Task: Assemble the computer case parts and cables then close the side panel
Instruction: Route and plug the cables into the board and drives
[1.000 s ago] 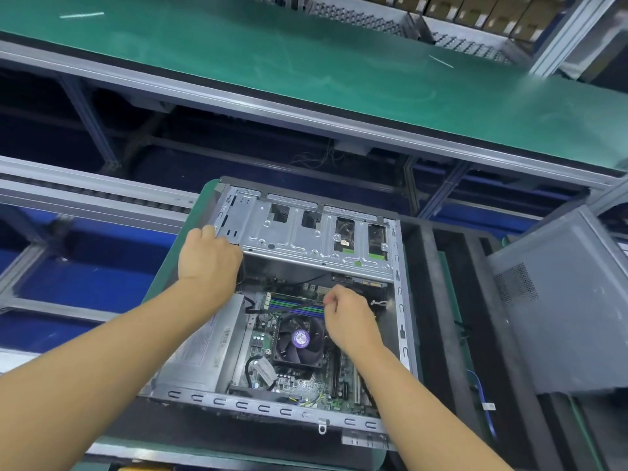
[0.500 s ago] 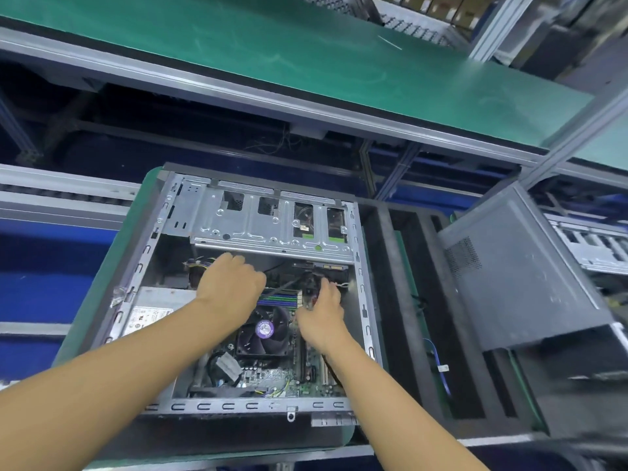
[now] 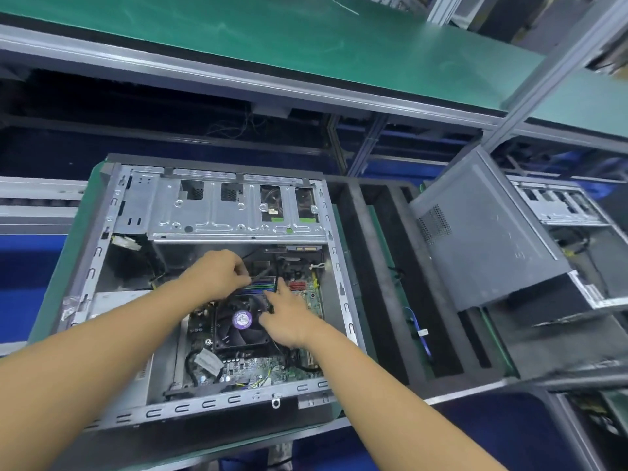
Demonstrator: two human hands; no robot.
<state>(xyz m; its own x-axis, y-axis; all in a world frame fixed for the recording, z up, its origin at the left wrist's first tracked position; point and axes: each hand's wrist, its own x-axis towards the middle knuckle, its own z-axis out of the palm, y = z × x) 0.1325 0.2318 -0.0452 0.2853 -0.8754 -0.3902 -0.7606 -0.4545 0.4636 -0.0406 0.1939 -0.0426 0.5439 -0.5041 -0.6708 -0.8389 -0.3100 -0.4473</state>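
Observation:
An open grey computer case (image 3: 217, 406) lies flat on a green pallet, its motherboard (image 3: 258, 368) and black CPU fan (image 3: 238, 322) exposed. My left hand (image 3: 212, 275) reaches in above the fan, fingers curled round a thin black cable (image 3: 261, 274) near the memory slots. My right hand (image 3: 289, 317) hovers beside the fan with its index finger stretched toward the same cable; whether it touches is unclear. The grey side panel (image 3: 486, 232) leans tilted to the right of the case.
A silver drive cage (image 3: 238, 212) spans the case's far end. Black foam dividers (image 3: 377, 277) and a blue cable (image 3: 421, 338) sit between case and panel. A second open case (image 3: 571, 212) stands at far right. A green conveyor shelf (image 3: 306, 39) runs overhead.
My left hand came off the drive cage corner and moved down into the case to the cable. My right hand shifted slightly toward the fan. The view swung left and closer.

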